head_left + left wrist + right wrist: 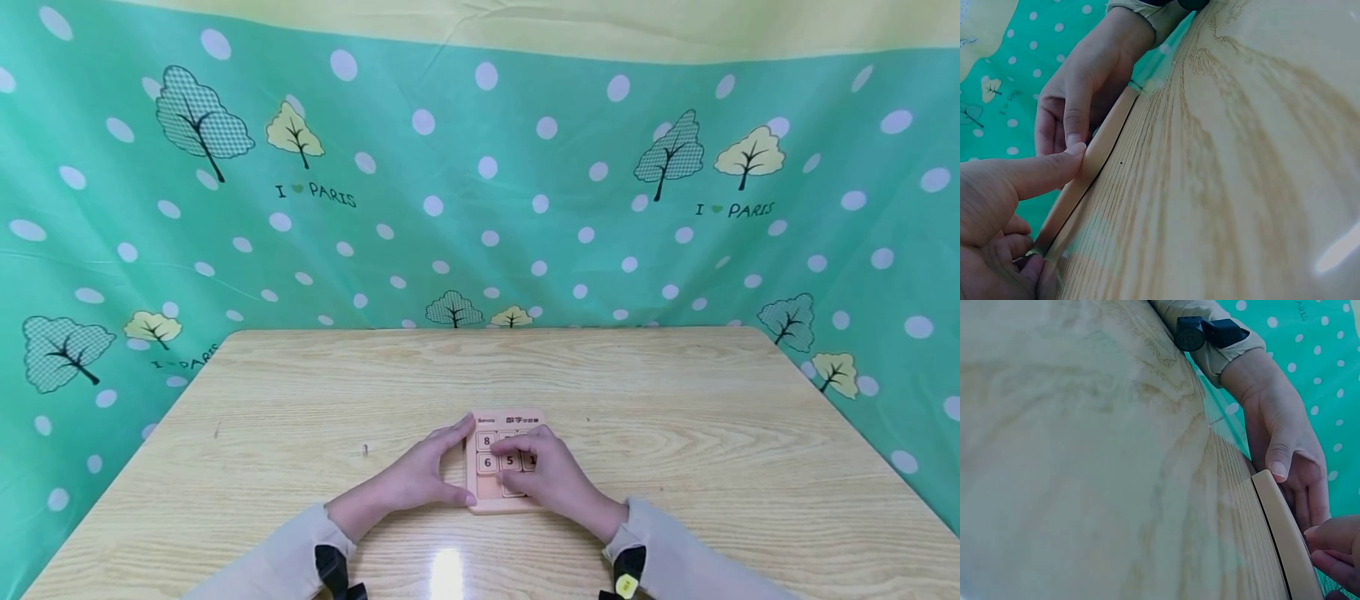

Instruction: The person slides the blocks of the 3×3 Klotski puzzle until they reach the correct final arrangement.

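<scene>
A pink number slide puzzle [510, 505] with square numbered tiles lies on the table. Tiles 8, 6, 5 and 1 can be read, and a bare slot shows at the lower left. Along the puzzle's left side, my left hand [420, 475] holds the frame, thumb at the near corner and fingers at the far corner. My right hand [555, 475] is over the tiles, with index finger and thumb apart near tile 6 [487, 463]; it covers several tiles on the right. From the left wrist view, the puzzle's side edge [1094, 159] shows, with the left thumb against it.
The puzzle rests on a wood-grain table [300, 375]. A tiny object [365, 449] lies left of the puzzle. Behind the table hangs a green curtain [517, 242] with white dots and trees. A bright light reflection shows at the table's near side.
</scene>
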The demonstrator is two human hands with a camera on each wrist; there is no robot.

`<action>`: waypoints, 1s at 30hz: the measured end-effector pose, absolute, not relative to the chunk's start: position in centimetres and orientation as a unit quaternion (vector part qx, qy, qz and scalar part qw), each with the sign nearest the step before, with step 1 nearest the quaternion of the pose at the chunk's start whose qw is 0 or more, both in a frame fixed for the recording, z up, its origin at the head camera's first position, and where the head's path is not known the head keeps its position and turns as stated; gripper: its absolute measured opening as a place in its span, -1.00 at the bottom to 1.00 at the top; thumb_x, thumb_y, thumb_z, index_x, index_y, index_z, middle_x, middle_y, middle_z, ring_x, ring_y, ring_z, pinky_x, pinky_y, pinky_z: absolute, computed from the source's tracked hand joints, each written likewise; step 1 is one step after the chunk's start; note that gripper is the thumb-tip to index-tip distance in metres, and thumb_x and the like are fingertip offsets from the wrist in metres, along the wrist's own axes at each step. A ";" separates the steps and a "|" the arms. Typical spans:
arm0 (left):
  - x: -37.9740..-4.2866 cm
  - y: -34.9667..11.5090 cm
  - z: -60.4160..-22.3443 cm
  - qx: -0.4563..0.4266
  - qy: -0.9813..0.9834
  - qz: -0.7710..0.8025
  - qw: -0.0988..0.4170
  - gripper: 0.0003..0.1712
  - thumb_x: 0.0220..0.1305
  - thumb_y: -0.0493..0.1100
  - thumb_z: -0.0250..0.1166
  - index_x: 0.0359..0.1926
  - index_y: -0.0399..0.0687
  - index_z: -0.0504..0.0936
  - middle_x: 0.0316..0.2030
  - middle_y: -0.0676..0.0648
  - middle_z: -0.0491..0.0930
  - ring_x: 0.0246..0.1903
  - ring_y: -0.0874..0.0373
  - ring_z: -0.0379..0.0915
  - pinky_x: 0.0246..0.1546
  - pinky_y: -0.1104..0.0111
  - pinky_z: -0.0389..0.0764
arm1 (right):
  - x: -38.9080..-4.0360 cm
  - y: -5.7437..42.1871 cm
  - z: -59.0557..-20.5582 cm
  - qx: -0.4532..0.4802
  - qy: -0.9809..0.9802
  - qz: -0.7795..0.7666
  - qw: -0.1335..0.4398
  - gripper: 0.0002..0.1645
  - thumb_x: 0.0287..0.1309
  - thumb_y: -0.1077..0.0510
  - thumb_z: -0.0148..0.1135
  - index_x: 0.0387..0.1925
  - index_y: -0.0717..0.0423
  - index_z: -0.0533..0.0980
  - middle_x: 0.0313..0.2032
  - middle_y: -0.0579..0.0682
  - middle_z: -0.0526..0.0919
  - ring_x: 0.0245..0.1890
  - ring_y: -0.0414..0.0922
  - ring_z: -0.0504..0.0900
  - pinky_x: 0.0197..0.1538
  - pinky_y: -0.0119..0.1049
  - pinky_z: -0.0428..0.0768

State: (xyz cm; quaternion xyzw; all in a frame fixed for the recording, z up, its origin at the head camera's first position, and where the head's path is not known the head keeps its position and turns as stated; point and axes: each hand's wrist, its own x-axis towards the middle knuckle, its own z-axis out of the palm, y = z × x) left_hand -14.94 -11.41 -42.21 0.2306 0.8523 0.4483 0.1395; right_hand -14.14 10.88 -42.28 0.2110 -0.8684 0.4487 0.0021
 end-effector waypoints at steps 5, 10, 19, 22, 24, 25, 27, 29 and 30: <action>-15.0 -11.4 -42.2 0.231 0.850 0.452 0.143 0.19 -0.15 -0.03 0.53 0.44 -0.15 0.03 0.45 -0.10 -0.04 0.42 -0.12 -0.17 0.38 -0.05 -0.11 | -14.1 10.9 -42.3 0.205 -0.870 0.448 0.006 -0.65 -0.13 0.21 0.45 -0.19 0.02 0.67 -0.27 -0.11 0.55 -0.20 -0.14 0.43 -0.13 -0.38 0.44; -14.9 -11.4 -42.1 0.228 0.849 0.454 0.145 0.19 -0.15 -0.03 0.53 0.44 -0.14 0.03 0.45 -0.10 -0.04 0.42 -0.12 -0.17 0.38 -0.05 -0.12 | -14.1 11.0 -42.4 0.209 -0.868 0.450 -0.001 -0.67 -0.12 0.22 0.44 -0.20 0.02 0.67 -0.28 -0.11 0.54 -0.21 -0.17 0.42 -0.13 -0.38 0.43; -14.9 -11.3 -42.2 0.229 0.853 0.448 0.139 0.20 -0.17 -0.04 0.53 0.44 -0.13 0.04 0.45 -0.10 -0.04 0.42 -0.13 -0.16 0.38 -0.05 -0.13 | -13.6 11.6 -42.4 0.238 -0.869 0.434 -0.011 -0.66 -0.09 0.14 0.44 -0.17 -0.01 0.66 -0.27 -0.15 0.55 -0.23 -0.19 0.43 -0.10 -0.35 0.45; -14.9 -11.3 -42.2 0.229 0.853 0.448 0.138 0.20 -0.17 -0.04 0.53 0.44 -0.14 0.05 0.45 -0.09 -0.04 0.42 -0.12 -0.16 0.38 -0.05 -0.12 | -13.3 11.7 -42.4 0.240 -0.868 0.435 -0.015 -0.68 -0.09 0.13 0.44 -0.19 -0.04 0.67 -0.27 -0.16 0.55 -0.23 -0.19 0.43 -0.11 -0.36 0.44; -15.0 -11.3 -42.3 0.228 0.853 0.448 0.138 0.20 -0.17 -0.03 0.53 0.44 -0.14 0.05 0.45 -0.09 -0.04 0.42 -0.11 -0.16 0.38 -0.05 -0.12 | -13.1 11.7 -42.4 0.240 -0.866 0.439 -0.019 -0.70 -0.09 0.13 0.43 -0.21 -0.06 0.67 -0.28 -0.17 0.55 -0.23 -0.19 0.42 -0.11 -0.36 0.43; -15.0 -11.3 -42.3 0.228 0.854 0.448 0.138 0.20 -0.17 -0.03 0.53 0.44 -0.14 0.05 0.45 -0.08 -0.04 0.42 -0.11 -0.16 0.38 -0.05 -0.12 | -13.0 11.8 -42.4 0.239 -0.864 0.442 -0.022 -0.71 -0.09 0.13 0.43 -0.21 -0.07 0.68 -0.28 -0.16 0.54 -0.23 -0.19 0.42 -0.10 -0.37 0.42; -15.0 -11.3 -42.3 0.228 0.854 0.448 0.138 0.20 -0.17 -0.02 0.53 0.44 -0.15 0.05 0.45 -0.08 -0.04 0.42 -0.10 -0.16 0.38 -0.04 -0.11 | -12.8 11.8 -42.4 0.237 -0.861 0.450 -0.028 -0.72 -0.08 0.13 0.42 -0.21 -0.08 0.68 -0.28 -0.16 0.53 -0.22 -0.20 0.42 -0.10 -0.38 0.42; -15.0 -11.3 -42.3 0.227 0.854 0.448 0.138 0.20 -0.17 -0.02 0.53 0.44 -0.14 0.05 0.45 -0.08 -0.04 0.42 -0.10 -0.16 0.38 -0.04 -0.11 | -12.7 11.9 -42.5 0.235 -0.857 0.457 -0.035 -0.72 -0.06 0.13 0.42 -0.21 -0.08 0.68 -0.27 -0.18 0.53 -0.21 -0.20 0.42 -0.08 -0.39 0.43; -15.0 -11.3 -42.3 0.227 0.854 0.447 0.138 0.20 -0.17 -0.01 0.53 0.44 -0.14 0.05 0.45 -0.07 -0.04 0.42 -0.10 -0.15 0.38 -0.04 -0.11 | -12.7 11.9 -42.5 0.234 -0.856 0.460 -0.037 -0.72 -0.06 0.12 0.41 -0.21 -0.08 0.68 -0.27 -0.18 0.52 -0.21 -0.21 0.42 -0.08 -0.39 0.43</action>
